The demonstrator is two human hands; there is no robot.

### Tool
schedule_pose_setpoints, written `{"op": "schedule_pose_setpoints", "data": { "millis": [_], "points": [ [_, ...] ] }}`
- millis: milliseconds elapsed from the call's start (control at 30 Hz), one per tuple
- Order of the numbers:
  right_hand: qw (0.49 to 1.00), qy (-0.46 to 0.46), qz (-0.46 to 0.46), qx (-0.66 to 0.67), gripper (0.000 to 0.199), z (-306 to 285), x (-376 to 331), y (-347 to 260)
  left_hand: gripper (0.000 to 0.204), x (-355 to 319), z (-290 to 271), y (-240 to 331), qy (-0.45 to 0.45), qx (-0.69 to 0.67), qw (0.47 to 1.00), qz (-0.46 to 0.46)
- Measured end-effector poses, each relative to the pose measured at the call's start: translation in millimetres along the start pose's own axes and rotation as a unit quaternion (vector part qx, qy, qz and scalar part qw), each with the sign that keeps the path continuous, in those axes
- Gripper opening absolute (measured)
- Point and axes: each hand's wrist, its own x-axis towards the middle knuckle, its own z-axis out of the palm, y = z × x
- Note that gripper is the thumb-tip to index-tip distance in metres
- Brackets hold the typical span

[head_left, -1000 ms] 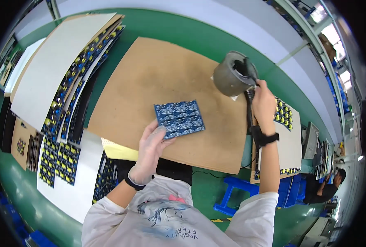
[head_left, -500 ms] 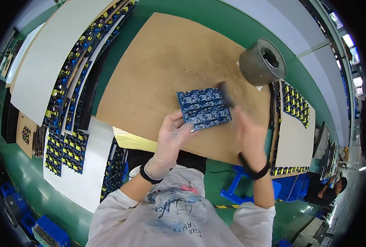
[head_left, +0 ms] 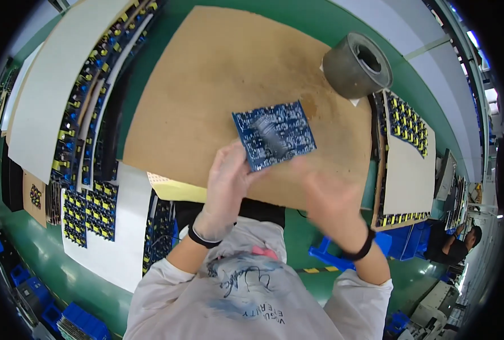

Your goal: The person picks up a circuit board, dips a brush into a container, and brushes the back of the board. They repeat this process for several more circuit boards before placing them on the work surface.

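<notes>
the left hand, in a thin see-through glove, is clamped on the lower left edge of a blue printed circuit board, with the thumb toward the near corner. the board is over the middle of a brown cardboard sheet, its densely marked face up and its sides set at a slant; whether any edge touches the cardboard, i cannot tell. the right hand is apart from the left, just off the board's near right side. it is closed on a dark brush-like tool, whose head is over the board's face; both are smeared by motion, so the separate fingers are hard to make out. each wrist wears a black band.

a grey cylindrical pot with a round opening in its top stands at the far right of the cardboard, on a white scrap that shows at its base. a brown stain marks the cardboard between board and pot. yellow paper sticks out from under the near left edge.

to the left, a large white sheet lies on stacked component boards with blue and yellow parts. nearer, 2 yellow-dotted panels lie side by side on a white board. to the right, another yellow-dotted panel lies on a pale sheet. a blue plastic stool is below the right forearm, and 1 co-worker in dark clothing is farther right.
</notes>
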Motion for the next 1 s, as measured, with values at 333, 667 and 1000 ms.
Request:
{"op": "schedule_pose_setpoints", "data": {
  "millis": [333, 667, 1000],
  "points": [
    [0.999, 0.009, 0.051, 0.004, 0.031, 7.2, -36.6, 9.8, 0.022, 5.0, -7.4, 1.0, -0.029, -0.009, 1.000, -0.008],
    [0.999, -0.042, -0.018, 0.021, 0.038, -1.4, -39.2, -12.6, 0.024, 1.8, 2.0, 3.5, 0.019, 0.013, 0.999, -0.024],
    [0.999, -0.007, 0.040, 0.032, 0.045, 2.8, -42.8, 30.8, 0.052, 4.5, 1.9, 6.2, -0.034, -0.024, 0.999, -0.006]
  ]
}}
